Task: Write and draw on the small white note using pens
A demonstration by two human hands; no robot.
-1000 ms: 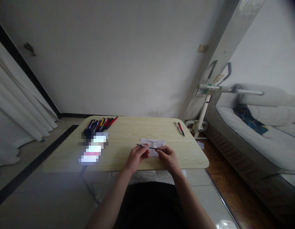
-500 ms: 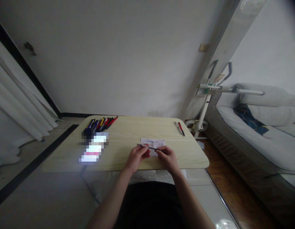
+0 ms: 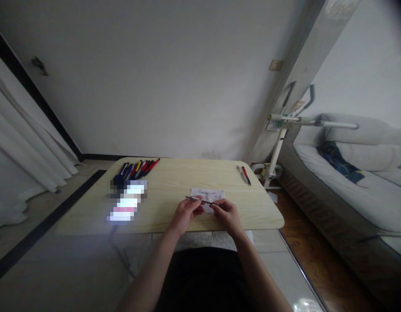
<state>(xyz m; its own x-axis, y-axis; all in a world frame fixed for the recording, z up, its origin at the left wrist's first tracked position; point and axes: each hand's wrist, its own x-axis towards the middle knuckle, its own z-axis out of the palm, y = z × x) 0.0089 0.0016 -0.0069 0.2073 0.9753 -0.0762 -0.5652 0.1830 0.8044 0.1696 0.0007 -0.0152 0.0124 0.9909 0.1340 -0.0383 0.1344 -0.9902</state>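
Note:
Both my hands meet over the near edge of a light wooden table (image 3: 174,182). My left hand (image 3: 185,214) and my right hand (image 3: 228,214) are closed, each pinching one end of a thin dark pen (image 3: 203,201) held level between them. Just behind the pen a small white slip of paper (image 3: 209,194) with printed marks lies flat on the table.
A row of several blue, red and yellow pens (image 3: 135,168) lies at the table's far left, beside a blurred patch (image 3: 126,201). Two pens (image 3: 244,174), one red, lie at the far right. An exercise machine (image 3: 278,143) and a sofa (image 3: 350,173) stand to the right, curtains (image 3: 21,160) to the left.

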